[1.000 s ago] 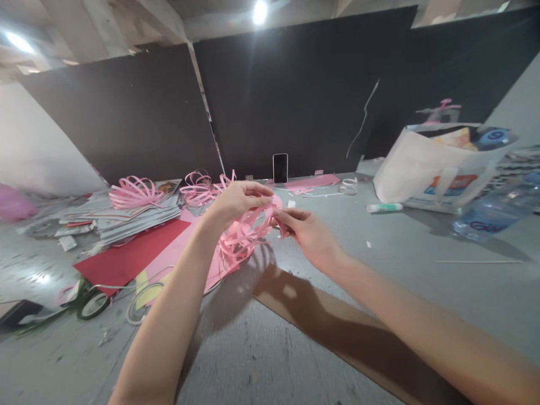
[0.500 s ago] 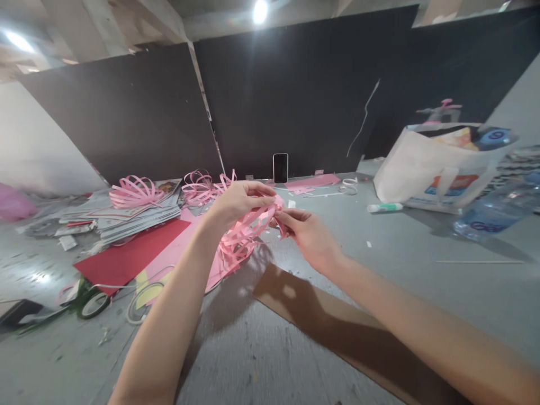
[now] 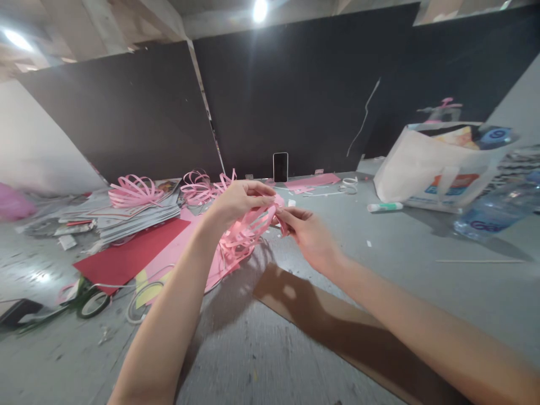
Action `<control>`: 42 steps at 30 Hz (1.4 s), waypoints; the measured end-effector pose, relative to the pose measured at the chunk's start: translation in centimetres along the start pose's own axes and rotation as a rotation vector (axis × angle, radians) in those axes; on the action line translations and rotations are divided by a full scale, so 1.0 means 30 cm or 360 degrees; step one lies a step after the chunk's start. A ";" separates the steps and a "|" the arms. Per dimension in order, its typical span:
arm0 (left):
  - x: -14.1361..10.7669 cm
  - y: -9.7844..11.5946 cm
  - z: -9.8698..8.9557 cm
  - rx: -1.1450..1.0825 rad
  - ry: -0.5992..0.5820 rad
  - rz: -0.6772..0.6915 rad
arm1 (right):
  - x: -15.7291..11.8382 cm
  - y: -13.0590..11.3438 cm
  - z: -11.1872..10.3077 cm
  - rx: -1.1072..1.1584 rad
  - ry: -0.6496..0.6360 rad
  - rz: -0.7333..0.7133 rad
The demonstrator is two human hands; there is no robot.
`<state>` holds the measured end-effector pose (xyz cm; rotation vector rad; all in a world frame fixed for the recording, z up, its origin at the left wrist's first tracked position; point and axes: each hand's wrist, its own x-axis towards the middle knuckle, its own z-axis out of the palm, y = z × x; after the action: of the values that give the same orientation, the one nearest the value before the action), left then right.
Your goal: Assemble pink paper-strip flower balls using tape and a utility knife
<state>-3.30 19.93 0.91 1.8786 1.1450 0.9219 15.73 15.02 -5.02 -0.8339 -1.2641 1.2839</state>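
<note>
A bundle of looped pink paper strips (image 3: 240, 236) is held up between my two hands, its lower loops hanging over pink paper. My left hand (image 3: 244, 197) is closed on the bundle's upper end from the left, fingers bent over it. From the right, my right hand (image 3: 301, 228) pinches the strip ends between thumb and fingers; the fingertips are partly hidden. Behind my left hand lie more pink paper loops (image 3: 197, 188). Below my hands, a brown cardboard strip (image 3: 312, 306) rests in the shadow of my right arm.
On the left are stacked papers (image 3: 139, 216) topped by pink loops (image 3: 134, 191), a red sheet (image 3: 130, 256) and green scissors (image 3: 84, 298). A phone (image 3: 280, 167) leans at the back. A white bag (image 3: 405, 169), a glue stick (image 3: 385, 207) and a plastic bottle (image 3: 493, 211) stand or lie right.
Both hands keep almost the same position on the pink strips. The fingers of my right hand and the strips beside them have shifted very slightly.
</note>
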 end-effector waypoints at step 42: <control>-0.103 0.071 -0.195 -0.0004 0.0305 -0.0088 | -0.018 0.017 0.021 -0.0063 -0.0296 0.0315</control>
<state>-8.55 17.68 4.89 1.7771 1.3015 1.0899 15.09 14.46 -5.50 -0.9015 -1.3834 1.5277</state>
